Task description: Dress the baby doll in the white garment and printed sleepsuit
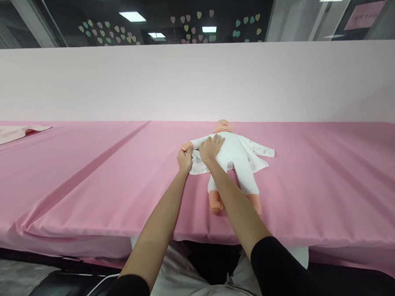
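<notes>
A baby doll (232, 145) in a white bodysuit lies on its back on the pink-covered table, its head away from me and its feet toward me. Spread beneath it is a white baby shirt (198, 165); one sleeve (263, 150) with small snaps stretches out on the right. My left hand (184, 159) is closed at the doll's wrist, beside the doll's small hand (186, 146), and pinches white cloth there; the exact grip is partly hidden. My right hand (211, 148) lies on the doll's chest with fingers stretched out. My right forearm covers part of the doll's legs.
The pink sheet (100, 174) has folds and hangs over the table's front edge. A pale pink cloth (13, 134) lies at the far left. Behind the table runs a low white wall (121, 86), with dark glass and heart stickers above. My legs are under the front edge.
</notes>
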`<action>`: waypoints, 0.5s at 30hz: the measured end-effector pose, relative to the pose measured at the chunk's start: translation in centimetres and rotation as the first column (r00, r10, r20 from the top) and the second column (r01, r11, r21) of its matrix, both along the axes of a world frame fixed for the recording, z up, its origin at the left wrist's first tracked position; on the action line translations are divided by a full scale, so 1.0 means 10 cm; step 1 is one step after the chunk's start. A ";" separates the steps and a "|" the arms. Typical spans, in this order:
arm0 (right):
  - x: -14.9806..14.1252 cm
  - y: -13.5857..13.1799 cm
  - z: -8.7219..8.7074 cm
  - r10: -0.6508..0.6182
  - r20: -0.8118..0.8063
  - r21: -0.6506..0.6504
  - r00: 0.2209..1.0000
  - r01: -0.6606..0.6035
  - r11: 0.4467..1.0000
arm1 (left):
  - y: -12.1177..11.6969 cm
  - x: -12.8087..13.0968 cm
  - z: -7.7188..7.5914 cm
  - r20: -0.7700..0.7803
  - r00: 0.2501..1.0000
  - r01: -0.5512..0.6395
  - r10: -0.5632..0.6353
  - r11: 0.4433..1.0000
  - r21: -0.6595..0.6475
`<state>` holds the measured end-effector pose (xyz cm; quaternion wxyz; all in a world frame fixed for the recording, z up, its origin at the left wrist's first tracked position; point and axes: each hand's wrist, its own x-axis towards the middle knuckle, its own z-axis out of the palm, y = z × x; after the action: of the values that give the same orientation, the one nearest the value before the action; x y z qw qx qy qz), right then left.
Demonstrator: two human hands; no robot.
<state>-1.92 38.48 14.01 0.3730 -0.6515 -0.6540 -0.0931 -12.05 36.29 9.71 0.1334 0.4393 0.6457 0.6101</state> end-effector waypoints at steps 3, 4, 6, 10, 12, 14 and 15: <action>-0.01 0.02 0.05 -0.012 0.079 -0.150 0.997 0.023 0.988 | -0.04 0.03 0.04 -0.064 0.998 -0.003 -0.001 0.998 -0.064; 0.01 0.03 0.08 0.025 0.098 -0.203 0.995 -0.005 0.979 | -0.05 0.04 0.06 -0.086 0.996 0.007 -0.015 0.996 -0.090; 0.09 0.08 0.16 0.150 0.090 -0.296 0.985 -0.117 0.948 | -0.07 0.06 0.08 -0.132 0.990 0.034 -0.051 0.992 -0.124; 0.44 0.24 0.30 0.330 -0.024 -0.315 0.944 -0.321 0.893 | -0.11 0.15 0.09 -0.194 0.978 0.049 -0.074 0.990 -0.133; 0.65 0.31 0.32 0.355 -0.071 -0.275 0.932 -0.360 0.891 | -0.14 0.23 0.08 -0.208 0.976 0.037 -0.065 0.990 -0.135; 0.85 0.37 0.30 0.353 -0.128 -0.237 0.927 -0.375 0.896 | -0.18 0.33 0.08 -0.227 0.972 0.033 -0.066 0.989 -0.145; 0.92 0.39 0.29 0.333 -0.154 -0.223 0.930 -0.361 0.905 | -0.20 0.40 0.08 -0.246 0.966 0.039 -0.075 0.988 -0.146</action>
<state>7.30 42.34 16.88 0.3356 -0.5701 -0.7440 0.0940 -8.04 34.27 10.51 0.0988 0.5209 0.6856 0.4988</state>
